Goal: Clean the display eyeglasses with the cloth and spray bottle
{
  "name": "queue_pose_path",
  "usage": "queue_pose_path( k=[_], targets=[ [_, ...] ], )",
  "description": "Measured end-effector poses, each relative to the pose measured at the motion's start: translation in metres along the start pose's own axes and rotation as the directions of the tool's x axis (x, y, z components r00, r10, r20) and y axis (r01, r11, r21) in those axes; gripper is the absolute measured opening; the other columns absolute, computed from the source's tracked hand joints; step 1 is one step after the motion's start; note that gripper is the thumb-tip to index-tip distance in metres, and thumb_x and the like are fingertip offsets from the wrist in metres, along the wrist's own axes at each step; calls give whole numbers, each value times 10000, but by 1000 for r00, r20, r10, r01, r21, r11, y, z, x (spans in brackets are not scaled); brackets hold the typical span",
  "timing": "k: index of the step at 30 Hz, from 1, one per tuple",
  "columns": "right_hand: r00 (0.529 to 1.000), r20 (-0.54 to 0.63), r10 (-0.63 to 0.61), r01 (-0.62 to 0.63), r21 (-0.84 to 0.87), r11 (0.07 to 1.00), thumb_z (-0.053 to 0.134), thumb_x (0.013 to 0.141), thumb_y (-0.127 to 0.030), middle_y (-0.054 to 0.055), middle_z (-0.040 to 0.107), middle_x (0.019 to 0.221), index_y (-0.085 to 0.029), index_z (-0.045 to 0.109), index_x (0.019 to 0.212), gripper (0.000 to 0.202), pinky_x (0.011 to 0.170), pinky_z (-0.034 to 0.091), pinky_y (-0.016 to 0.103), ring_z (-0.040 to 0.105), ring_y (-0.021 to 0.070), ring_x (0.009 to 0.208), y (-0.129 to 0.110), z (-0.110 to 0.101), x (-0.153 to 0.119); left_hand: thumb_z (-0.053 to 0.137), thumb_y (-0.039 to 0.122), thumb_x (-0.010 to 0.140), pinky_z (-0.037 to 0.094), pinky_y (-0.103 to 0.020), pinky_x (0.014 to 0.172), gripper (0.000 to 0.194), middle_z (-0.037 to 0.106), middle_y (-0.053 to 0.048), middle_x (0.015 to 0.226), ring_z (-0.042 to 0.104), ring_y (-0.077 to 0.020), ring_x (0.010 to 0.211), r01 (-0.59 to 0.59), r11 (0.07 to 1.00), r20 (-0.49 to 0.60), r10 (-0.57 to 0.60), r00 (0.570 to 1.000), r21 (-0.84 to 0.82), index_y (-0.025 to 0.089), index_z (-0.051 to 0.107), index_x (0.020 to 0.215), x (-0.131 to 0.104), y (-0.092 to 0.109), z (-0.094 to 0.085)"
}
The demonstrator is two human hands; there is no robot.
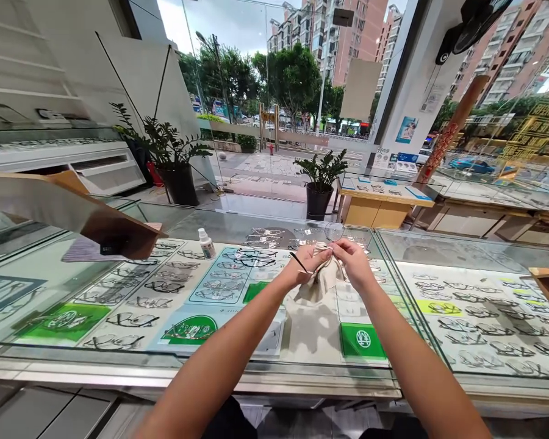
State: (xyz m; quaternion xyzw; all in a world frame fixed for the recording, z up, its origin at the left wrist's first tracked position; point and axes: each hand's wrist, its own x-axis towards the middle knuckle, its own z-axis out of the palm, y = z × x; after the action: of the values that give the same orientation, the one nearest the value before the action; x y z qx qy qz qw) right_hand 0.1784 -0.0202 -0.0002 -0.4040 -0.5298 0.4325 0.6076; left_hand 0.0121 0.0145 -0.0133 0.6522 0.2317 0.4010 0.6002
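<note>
Both my hands are raised over the glass display counter, close together around a bunched beige cloth (328,275). My left hand (312,259) is closed on the cloth. A dark, thin eyeglass temple (297,262) sticks out beside its wrist, so a pair of eyeglasses seems to be held in the cloth. The fingers of my right hand (351,259) pinch at the cloth's upper edge, where a thin round rim (334,230) shows just above. Most of the eyeglasses is hidden by cloth and fingers. The cloth's lower part hangs down toward the glass.
A white spray bottle (205,244) and a pair of black-framed glasses (255,259) are on the counter to the left. Rows of eyeglasses (165,286) fill the case. A brown stand (119,228) juts in at left. Potted plants (319,198) stand beyond the counter.
</note>
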Motion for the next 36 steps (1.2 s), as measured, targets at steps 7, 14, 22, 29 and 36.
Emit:
queue_pose_path(
  k=[7,14,22,29,36],
  targets=[
    [999,-46,21,-17,87,996,870,742,-479,-16,596,768,-225,663,737,328,676,438,288,513,148,700,7,-12,-3,774,605,838,340,-241,614,495,508,22,775,422,-106,654,80,997,158,-75,984,-21,162,575,934,-9,9,1],
    [999,-6,48,-48,59,997,847,776,-501,-4,628,826,-228,701,822,313,716,449,300,544,164,752,10,-5,-6,814,615,788,327,-239,639,533,503,18,769,422,-110,681,4,1000,71,-4,997,-1,158,555,880,0,-8,2],
    [999,-34,-36,35,-9,999,832,769,-539,-2,621,812,-226,702,785,340,774,466,316,533,171,771,14,-6,-4,690,663,877,243,-250,577,549,375,40,668,315,-106,620,20,988,72,-31,997,150,189,453,735,-2,1,-2],
    [998,-54,33,-33,12,999,841,756,-593,10,667,838,-234,693,817,393,702,464,310,564,181,750,26,-9,-1,878,534,730,334,-226,628,523,533,16,782,443,-108,669,87,996,116,-88,989,10,152,605,961,-1,-4,-9],
    [999,-38,-10,10,5,1000,845,757,-556,7,671,824,-236,731,860,354,780,482,330,573,187,794,22,-4,-4,755,676,815,256,-239,584,564,441,28,669,367,-101,619,23,992,-2,-23,1000,121,162,534,742,3,-11,-7]
  ],
)
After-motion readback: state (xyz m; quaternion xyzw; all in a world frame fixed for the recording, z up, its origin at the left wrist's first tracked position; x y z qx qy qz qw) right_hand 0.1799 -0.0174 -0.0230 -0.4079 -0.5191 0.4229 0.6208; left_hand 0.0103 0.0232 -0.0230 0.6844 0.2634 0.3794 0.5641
